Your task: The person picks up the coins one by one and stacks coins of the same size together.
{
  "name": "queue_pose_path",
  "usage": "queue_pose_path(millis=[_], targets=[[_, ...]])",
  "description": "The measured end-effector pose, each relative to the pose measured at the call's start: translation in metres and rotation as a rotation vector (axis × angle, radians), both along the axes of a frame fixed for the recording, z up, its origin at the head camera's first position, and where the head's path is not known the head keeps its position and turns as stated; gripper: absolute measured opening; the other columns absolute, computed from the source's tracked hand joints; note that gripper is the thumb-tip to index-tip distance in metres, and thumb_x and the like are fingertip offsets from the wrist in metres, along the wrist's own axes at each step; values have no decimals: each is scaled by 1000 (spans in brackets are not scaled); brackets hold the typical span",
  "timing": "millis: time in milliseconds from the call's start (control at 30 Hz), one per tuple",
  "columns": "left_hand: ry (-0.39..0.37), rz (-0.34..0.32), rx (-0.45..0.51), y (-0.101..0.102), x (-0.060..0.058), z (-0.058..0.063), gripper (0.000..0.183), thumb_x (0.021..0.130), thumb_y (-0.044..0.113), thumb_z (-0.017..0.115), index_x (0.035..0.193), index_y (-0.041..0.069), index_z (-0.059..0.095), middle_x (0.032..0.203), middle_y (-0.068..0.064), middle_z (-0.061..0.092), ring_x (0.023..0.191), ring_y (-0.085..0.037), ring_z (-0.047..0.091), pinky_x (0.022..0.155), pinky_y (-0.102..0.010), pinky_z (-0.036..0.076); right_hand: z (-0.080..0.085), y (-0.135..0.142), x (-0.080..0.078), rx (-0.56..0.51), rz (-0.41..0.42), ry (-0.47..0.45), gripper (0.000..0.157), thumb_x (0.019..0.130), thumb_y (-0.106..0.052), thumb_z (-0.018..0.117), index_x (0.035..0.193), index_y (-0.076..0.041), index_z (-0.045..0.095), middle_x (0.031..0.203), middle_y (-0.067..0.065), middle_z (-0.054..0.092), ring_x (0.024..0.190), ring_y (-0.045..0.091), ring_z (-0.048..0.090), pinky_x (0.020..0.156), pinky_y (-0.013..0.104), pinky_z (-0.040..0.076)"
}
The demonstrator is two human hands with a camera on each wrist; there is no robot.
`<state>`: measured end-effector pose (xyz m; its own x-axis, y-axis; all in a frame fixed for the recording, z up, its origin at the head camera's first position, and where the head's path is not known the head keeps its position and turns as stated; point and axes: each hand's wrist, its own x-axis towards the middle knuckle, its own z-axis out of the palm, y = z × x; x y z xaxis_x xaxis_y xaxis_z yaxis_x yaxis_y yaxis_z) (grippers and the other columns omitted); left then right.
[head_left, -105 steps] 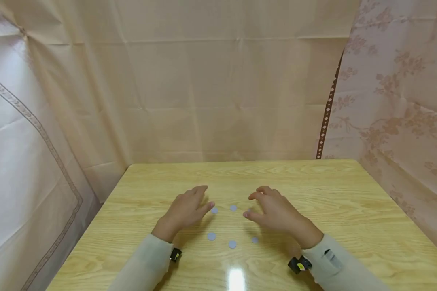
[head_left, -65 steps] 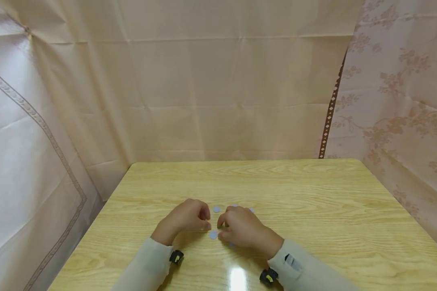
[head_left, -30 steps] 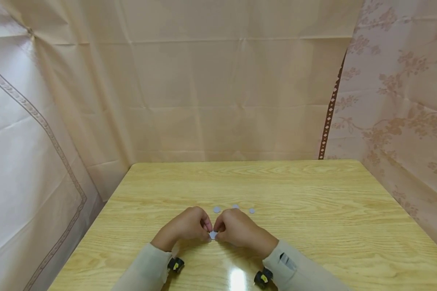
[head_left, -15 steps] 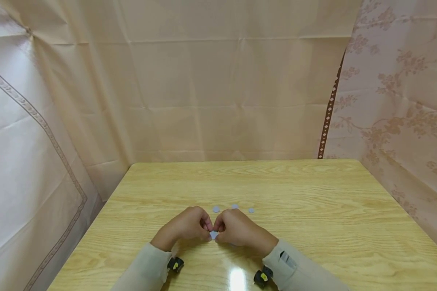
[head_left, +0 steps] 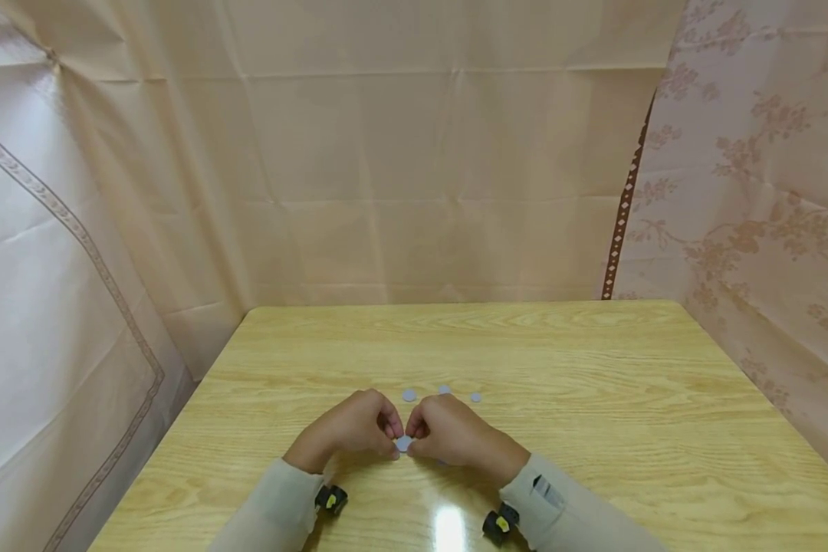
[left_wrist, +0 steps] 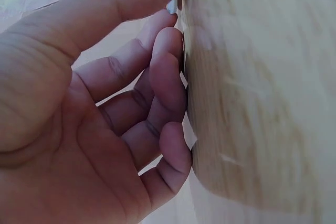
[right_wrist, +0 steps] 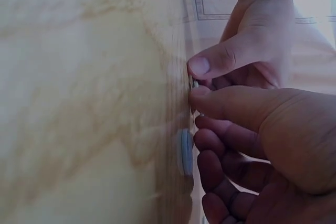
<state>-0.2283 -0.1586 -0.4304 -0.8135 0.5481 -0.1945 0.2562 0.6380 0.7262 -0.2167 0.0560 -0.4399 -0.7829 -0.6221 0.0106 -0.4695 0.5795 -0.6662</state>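
Note:
A small pale blue-grey disc lies low over the wooden table between both hands. My left hand pinches its left edge, thumb nearer me and index finger beyond. On the opposite edge, my right hand pinches it the same way. The right wrist view shows the two thumbs almost meeting at the disc's thin rim. Another pale blue disc lies by the right hand's curled fingers there. In the left wrist view the left hand's other fingers curl against the tabletop.
Beyond the hands three more discs lie in a row: left, middle and right. One disc's edge shows below the right hand. Cloth curtains stand behind and beside the table.
From wide apart and open, both hands have come together at the near-left disc and taken hold of its edges. The right hand now covers the near-right discs. Over the last second they barely move.

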Motion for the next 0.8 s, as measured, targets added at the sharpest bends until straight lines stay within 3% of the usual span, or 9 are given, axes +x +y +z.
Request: queue_pose_path(millis=[233,533,800], targets=[[-10,7,25,1,-1,-2,19,76,7,90,85,10,74,80,1,69,71,-14,61,67,-27,54,-1,6,-2,-26,33,13,9,89,-16,81,95,-10,79,86,-11,72,75,-2,63,70,17,54],[24,1,66,11,6,2,18,76,10,89,84,12,74,78,3,69,69,-11,61,65,-25,54,0,19,2,-65,33,65,13,88,-14,82,100,-9,79,93,-7,75,80,-3,65,73,16,55],[55,-12,62,21,10,4,17,76,11,90,84,11,75,77,5,70,69,-9,63,65,-25,55,2,31,11,-109,31,43,16,89,-11,79,104,-5,77,95,-1,75,80,-1,65,73,17,56]])
